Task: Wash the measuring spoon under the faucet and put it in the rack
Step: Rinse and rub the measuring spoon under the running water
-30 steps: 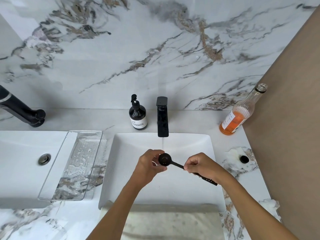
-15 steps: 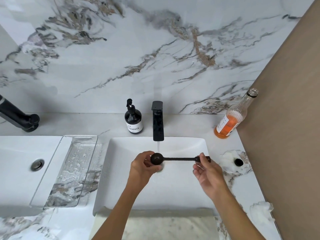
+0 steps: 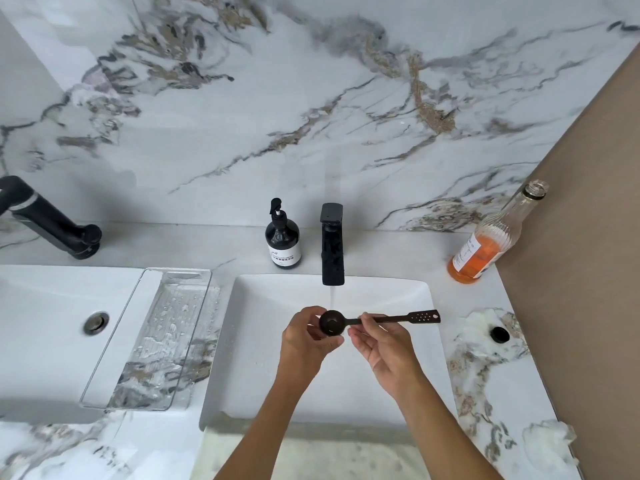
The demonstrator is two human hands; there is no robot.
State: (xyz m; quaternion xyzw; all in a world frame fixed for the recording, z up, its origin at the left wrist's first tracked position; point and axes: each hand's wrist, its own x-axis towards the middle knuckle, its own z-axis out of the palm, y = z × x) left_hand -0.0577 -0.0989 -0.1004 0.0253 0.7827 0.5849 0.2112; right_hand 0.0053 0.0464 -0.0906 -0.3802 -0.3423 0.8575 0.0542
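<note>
Right hand has slid from handle end toward the bowl, pinching the black plastic measuring spoon; left hand grips its bowl under the black faucet at 12 o'clock; rinsing continues.

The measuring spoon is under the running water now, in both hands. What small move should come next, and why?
Probably rub and turn the bowl of the measuring spoon in the stream below the faucet. The left hand grips the bowl, the right hand pinches the handle, and water is running. The clear rack on the left sink holds nothing yet, so rinsing seems unfinished.
</note>
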